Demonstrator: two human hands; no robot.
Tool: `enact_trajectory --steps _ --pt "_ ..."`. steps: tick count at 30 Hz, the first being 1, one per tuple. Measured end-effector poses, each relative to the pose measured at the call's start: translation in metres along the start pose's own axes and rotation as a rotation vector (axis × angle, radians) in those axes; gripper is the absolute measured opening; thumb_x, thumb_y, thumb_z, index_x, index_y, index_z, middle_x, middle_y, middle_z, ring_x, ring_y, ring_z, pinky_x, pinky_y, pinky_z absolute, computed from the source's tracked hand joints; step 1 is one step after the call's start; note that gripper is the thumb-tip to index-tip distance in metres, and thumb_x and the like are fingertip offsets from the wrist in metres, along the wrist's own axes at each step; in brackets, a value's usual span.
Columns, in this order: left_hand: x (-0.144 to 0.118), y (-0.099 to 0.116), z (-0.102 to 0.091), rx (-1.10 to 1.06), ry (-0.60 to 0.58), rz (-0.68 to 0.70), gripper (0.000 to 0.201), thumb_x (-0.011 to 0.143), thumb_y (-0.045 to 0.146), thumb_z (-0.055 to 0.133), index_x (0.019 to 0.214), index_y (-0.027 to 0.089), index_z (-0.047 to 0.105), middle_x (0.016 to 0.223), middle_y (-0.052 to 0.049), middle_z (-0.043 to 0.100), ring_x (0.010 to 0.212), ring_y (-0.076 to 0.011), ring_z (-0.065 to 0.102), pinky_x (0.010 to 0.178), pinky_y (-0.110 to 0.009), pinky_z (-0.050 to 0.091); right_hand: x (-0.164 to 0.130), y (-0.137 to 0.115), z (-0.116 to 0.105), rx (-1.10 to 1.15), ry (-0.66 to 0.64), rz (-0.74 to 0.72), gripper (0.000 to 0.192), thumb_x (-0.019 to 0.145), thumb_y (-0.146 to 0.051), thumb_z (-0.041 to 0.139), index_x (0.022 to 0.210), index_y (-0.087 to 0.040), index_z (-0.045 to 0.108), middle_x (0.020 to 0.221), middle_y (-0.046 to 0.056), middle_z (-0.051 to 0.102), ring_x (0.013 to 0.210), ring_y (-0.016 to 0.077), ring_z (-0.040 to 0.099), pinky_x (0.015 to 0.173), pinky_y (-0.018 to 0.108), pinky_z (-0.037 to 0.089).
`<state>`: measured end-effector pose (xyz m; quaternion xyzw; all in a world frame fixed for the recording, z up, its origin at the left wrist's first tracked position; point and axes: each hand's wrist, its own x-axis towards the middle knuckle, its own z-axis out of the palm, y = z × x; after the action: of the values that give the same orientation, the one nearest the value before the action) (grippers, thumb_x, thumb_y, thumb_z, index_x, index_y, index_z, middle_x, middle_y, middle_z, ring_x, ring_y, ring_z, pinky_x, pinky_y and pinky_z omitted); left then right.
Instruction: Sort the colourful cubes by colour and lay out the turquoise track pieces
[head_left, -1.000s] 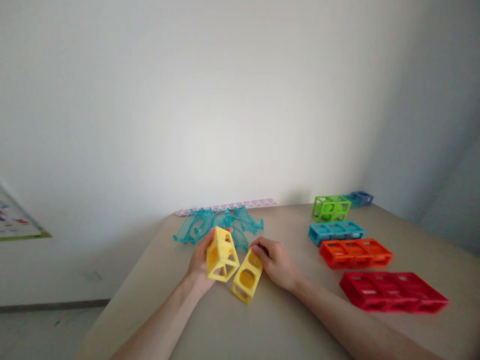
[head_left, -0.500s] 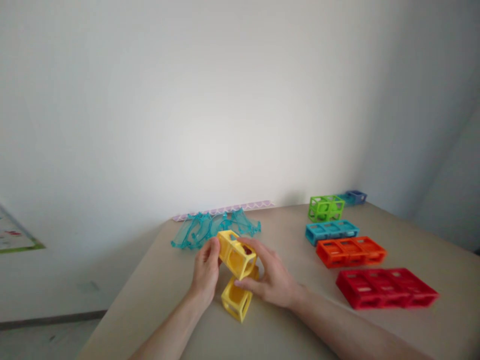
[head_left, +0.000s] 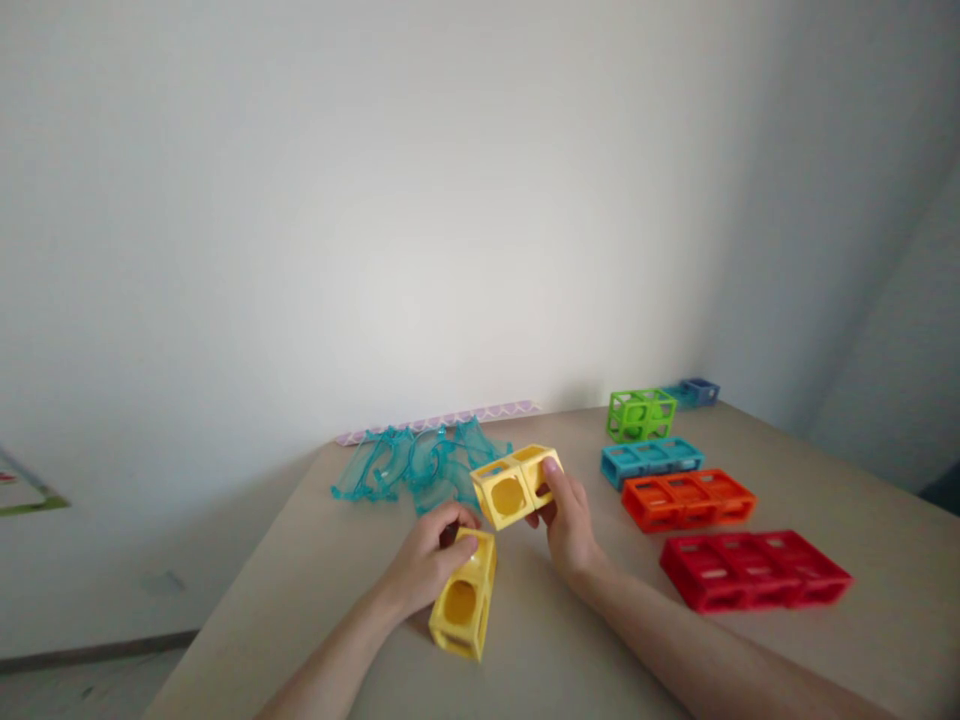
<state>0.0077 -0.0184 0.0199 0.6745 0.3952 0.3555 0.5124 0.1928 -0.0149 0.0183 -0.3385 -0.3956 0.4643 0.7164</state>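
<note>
My left hand [head_left: 427,565] is closed on the far end of a yellow open-frame block [head_left: 461,605], which has a round opening in its side and stands near or on the table. In my right hand [head_left: 570,525] is a second yellow open-frame block [head_left: 510,490], gripped at its right end and tilted above the table. The two blocks are apart, the right one higher and farther away. Behind them lie several clear teal curved track pieces [head_left: 420,465], partly covered by the raised block.
On the right of the table [head_left: 300,620] are a red frame block [head_left: 754,575], an orange one [head_left: 690,500], a blue one [head_left: 652,458] and a green one [head_left: 641,415]. A dark blue piece [head_left: 701,390] is at the far corner. A purple patterned strip [head_left: 442,420] lies along the wall.
My left hand has moved down from the upper yellow block to the lower one. My right hand has turned the upper block and carried it rightward, away from the other.
</note>
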Motion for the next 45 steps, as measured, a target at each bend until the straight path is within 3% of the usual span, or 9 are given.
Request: enact_trajectory --steps 4,8,13,17,24,30,37,41,45 --pt "0.002 -0.002 0.001 -0.291 0.066 -0.004 0.022 0.080 0.037 0.065 0.089 0.021 0.052 0.074 0.003 0.061 0.062 -0.0117 0.056 0.057 -0.022 0.043 0.000 0.001 0.002 0.108 -0.087 0.071 0.050 0.080 -0.063 0.056 0.063 -0.016 0.055 0.052 -0.003 0.047 0.041 0.0074 0.040 0.036 0.019 0.030" --pt "0.005 0.001 0.001 -0.585 0.293 -0.005 0.034 0.074 0.037 0.073 0.093 0.025 0.047 0.073 0.006 0.062 0.061 -0.0116 0.061 0.059 -0.022 0.047 0.002 0.000 0.003 0.161 -0.078 0.145 0.050 0.080 -0.064 0.053 0.071 -0.016 0.058 0.056 -0.001 0.052 0.042 0.0083 0.043 0.035 0.019 0.030" --pt "0.008 0.010 -0.004 -0.747 0.436 -0.100 0.035 0.068 0.039 0.076 0.088 0.020 0.055 0.065 0.004 0.062 0.053 -0.0123 0.060 0.051 -0.023 0.047 -0.002 -0.001 0.000 -0.019 -0.113 0.000 0.040 0.085 -0.057 0.054 0.083 -0.017 0.055 0.062 -0.003 0.050 0.045 0.0075 0.041 0.037 0.018 0.031" --pt "0.005 0.013 -0.006 -0.789 0.398 -0.183 0.027 0.073 0.037 0.072 0.087 0.016 0.062 0.066 0.001 0.065 0.051 -0.0118 0.060 0.050 -0.022 0.046 -0.011 -0.009 -0.001 -0.374 -0.347 -0.250 0.023 0.084 -0.028 0.063 0.104 -0.022 0.054 0.084 0.000 0.055 0.066 0.0114 0.051 0.054 0.021 0.043" --pt "0.004 0.012 -0.005 -0.825 0.267 -0.196 0.044 0.077 0.047 0.066 0.108 0.015 0.064 0.095 -0.010 0.073 0.085 -0.0253 0.070 0.072 -0.034 0.055 -0.015 -0.016 0.001 -0.548 -0.600 -0.607 0.051 0.074 0.005 0.043 0.111 -0.026 0.058 0.110 0.008 0.045 0.095 0.0178 0.053 0.073 0.029 0.048" --pt "0.004 0.011 -0.003 -0.655 0.345 0.029 0.044 0.073 0.039 0.075 0.107 0.017 0.058 0.094 -0.006 0.071 0.083 -0.0219 0.069 0.070 -0.029 0.054 -0.021 -0.027 0.001 -0.600 -0.756 -0.537 0.054 0.059 0.003 0.050 0.104 -0.023 0.062 0.133 0.010 0.034 0.113 0.0256 0.047 0.092 0.040 0.045" --pt "-0.005 0.014 -0.004 -0.626 0.272 0.073 0.083 0.059 0.021 0.084 0.132 0.025 0.046 0.116 -0.009 0.067 0.100 -0.0269 0.066 0.084 -0.037 0.053 -0.021 -0.024 0.003 -0.638 -0.622 -0.477 0.016 0.081 -0.010 0.053 0.092 -0.022 0.053 0.127 0.010 0.043 0.117 0.0233 0.046 0.093 0.037 0.045" --pt "-0.003 0.012 -0.008 -0.706 0.173 0.031 0.069 0.062 0.023 0.083 0.125 0.019 0.055 0.116 -0.013 0.068 0.099 -0.0283 0.066 0.084 -0.038 0.054 -0.021 -0.018 0.002 -0.590 -0.552 -0.430 0.034 0.079 -0.010 0.058 0.106 -0.024 0.043 0.123 0.010 0.045 0.117 0.0235 0.047 0.087 0.036 0.048" --pt "0.001 0.007 -0.008 -0.673 0.120 0.028 0.058 0.067 0.048 0.078 0.110 0.011 0.065 0.105 -0.017 0.071 0.093 -0.0304 0.068 0.079 -0.038 0.055 -0.020 -0.012 0.001 -0.494 -0.573 -0.247 0.055 0.084 -0.019 0.059 0.131 -0.025 0.031 0.122 0.010 0.051 0.102 0.0204 0.056 0.086 0.037 0.049"
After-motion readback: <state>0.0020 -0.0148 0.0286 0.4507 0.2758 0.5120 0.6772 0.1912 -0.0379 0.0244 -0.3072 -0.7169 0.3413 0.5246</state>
